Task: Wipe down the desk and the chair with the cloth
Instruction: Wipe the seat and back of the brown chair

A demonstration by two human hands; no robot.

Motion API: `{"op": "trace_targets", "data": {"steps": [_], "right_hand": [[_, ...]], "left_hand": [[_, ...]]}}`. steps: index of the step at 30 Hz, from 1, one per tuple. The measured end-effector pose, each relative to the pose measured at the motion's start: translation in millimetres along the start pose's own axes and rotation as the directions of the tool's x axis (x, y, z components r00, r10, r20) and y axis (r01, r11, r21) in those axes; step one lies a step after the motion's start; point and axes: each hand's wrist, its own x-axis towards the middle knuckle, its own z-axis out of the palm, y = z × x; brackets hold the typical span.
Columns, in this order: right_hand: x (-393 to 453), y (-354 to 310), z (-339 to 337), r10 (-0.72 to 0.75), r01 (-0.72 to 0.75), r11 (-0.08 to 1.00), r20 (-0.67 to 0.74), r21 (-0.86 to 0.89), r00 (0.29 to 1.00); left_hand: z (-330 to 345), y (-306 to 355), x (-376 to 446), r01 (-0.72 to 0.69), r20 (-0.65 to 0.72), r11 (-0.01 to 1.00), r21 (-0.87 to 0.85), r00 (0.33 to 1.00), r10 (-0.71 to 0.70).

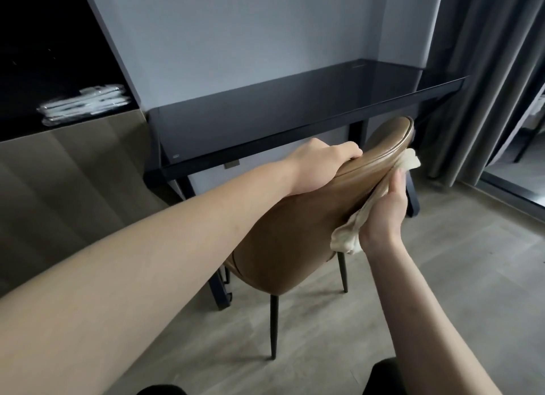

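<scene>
I read this as the chair half of the job: my right hand (383,209) presses the cloth (351,232) flat against the outer face of the chair (289,232) backrest, fingers fairly straight along the fabric, thumb up toward the rim. The cloth is a soft, cream, crumpled strip, bunched at my wrist and poking out again beyond the fingertips near the top edge. My left hand (321,161) curls over the top of the backrest, gripping it to steady the chair. The backrest is a smooth, tan, leather-like shell with a rounded piped rim, on thin dark tapered legs over pale wood-look flooring. Next, I judge, the cloth wants dragging along the curve of the back while the left keeps the chair from tipping or sliding. Just beyond stands the desk (265,111), a dark glossy glass-like top on a black frame, reflective enough to show streaks. Left of it, a dark shelf holds wrapped white packets (85,102); grey curtains (483,79) hang to the right.
</scene>
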Motion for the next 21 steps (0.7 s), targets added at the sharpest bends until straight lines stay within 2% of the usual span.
{"op": "trace_targets", "data": {"steps": [5,8,10,12,14,17,21], "right_hand": [[-50.8,-49.7,18.1,-0.174,0.178,0.98,0.054,-0.089,0.983],[-65.7,-67.2,23.2,-0.302,0.319,0.928,0.114,-0.193,0.946],[-76.0,-75.5,28.7,-0.359,0.411,0.856,0.211,-0.313,0.909],[-89.0,-87.3,33.0,-0.326,0.455,0.755,0.332,-0.473,0.885],[-100.7,-98.5,34.4,-0.25,0.454,0.596,0.384,-0.662,0.889],[-110.0,-110.7,36.9,-0.192,0.465,0.348,0.424,-0.814,0.885],[-123.8,-121.1,41.2,-0.072,0.455,0.201,0.45,-0.868,0.89]], "left_hand": [[-0.5,3.7,-7.7,-0.006,-0.025,0.999,0.041,1.0,0.007],[2.6,8.8,-16.3,0.01,-0.143,0.999,0.039,0.99,-0.005],[3.3,10.9,-24.6,-0.011,-0.364,1.0,0.022,0.931,0.018],[2.1,9.1,-38.2,-0.027,-0.56,0.999,-0.04,0.829,0.0],[-1.6,-1.5,-49.8,-0.009,-0.627,0.992,-0.123,0.776,-0.07],[-11.5,-37.7,-66.4,0.045,-0.611,0.985,-0.164,0.78,-0.137],[-16.3,-78.9,-96.0,0.047,-0.393,0.998,0.036,0.919,-0.029]]}}
